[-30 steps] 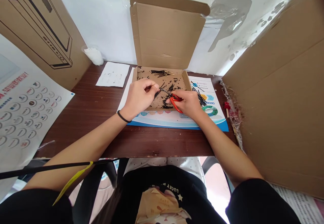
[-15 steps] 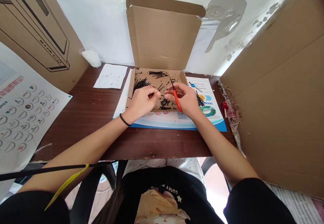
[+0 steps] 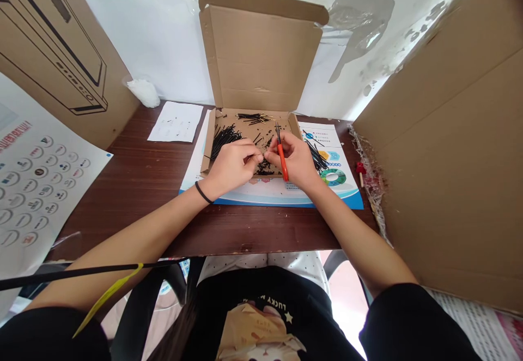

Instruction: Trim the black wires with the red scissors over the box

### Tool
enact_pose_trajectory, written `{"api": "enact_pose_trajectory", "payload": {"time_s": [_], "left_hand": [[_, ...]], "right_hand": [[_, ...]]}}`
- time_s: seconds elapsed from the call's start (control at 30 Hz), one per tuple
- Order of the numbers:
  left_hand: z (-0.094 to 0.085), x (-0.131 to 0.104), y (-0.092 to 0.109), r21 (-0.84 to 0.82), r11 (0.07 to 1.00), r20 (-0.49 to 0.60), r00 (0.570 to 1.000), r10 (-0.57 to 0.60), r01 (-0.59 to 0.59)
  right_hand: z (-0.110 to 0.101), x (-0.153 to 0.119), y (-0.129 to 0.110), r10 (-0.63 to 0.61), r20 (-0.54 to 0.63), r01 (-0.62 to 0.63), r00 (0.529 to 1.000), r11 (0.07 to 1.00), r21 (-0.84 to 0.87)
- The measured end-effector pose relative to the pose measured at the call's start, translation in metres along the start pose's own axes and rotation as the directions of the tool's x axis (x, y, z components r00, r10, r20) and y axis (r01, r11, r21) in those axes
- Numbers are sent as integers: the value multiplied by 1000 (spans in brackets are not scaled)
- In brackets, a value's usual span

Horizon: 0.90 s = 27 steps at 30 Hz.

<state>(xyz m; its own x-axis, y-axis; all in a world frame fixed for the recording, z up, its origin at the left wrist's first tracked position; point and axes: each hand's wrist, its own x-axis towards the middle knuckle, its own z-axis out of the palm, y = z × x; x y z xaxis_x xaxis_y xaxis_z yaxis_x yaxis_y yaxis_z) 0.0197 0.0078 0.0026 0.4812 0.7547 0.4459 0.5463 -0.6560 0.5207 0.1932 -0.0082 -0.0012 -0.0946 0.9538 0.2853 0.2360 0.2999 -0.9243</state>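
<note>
Head view: right hand (image 3: 301, 162) holds red-handled cutters (image 3: 282, 163); left hand (image 3: 232, 164) has a narrow grip, any contents indiscernible.

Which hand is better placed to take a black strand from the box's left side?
Probably the left hand: it is nearer the black strands there, while the right hand holds the red-handled tool. Whether the left fingers hold something is unclear.

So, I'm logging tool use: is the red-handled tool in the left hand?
No, the red-handled tool is in the right hand.
</note>
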Motion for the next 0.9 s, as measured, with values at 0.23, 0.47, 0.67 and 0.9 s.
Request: {"api": "enact_pose_trajectory", "payload": {"time_s": [0.23, 0.47, 0.67, 0.9], "left_hand": [[1, -7, 10, 13, 991, -86, 987, 132, -132], [-1, 0, -1, -227, 953, -192, 949, -248, 203], [4, -3, 1, -254, 943, -132, 958, -256, 217], [10, -5, 4, -293, 925, -57, 962, -267, 240]], "right_hand": [[-15, 13, 10, -59, -439, -34, 897, 979, -200], [-15, 9, 11, -17, -261, -81, 965, 930, -360], [-8, 5, 8, 50, -132, -43, 990, 998, 51], [4, 2, -2, 139, -112, -114, 984, 972, 206]]}}
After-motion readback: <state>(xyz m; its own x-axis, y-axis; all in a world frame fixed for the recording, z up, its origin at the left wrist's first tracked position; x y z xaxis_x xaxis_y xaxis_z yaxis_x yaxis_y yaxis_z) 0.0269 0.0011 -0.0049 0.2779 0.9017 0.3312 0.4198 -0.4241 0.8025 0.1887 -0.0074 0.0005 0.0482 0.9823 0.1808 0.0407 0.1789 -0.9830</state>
